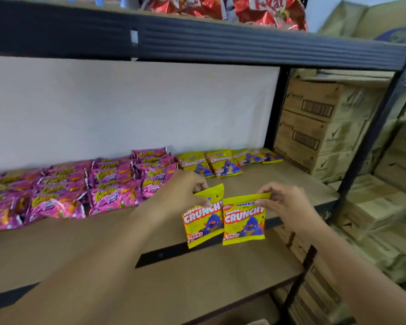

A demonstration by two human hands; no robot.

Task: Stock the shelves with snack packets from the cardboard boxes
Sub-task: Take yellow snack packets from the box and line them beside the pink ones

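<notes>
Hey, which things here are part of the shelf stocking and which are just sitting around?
Part of the job:
left hand and right hand, each holding a yellow packet
wooden shelf
yellow packets at the back

Just there:
pink packets
red bags above

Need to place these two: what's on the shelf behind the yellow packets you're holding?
Behind the two held yellow packets: bare shelf board, then a back row of yellow Crunchy packets, pink packets to its left. The held packets and both hands cover part of the board.
</notes>
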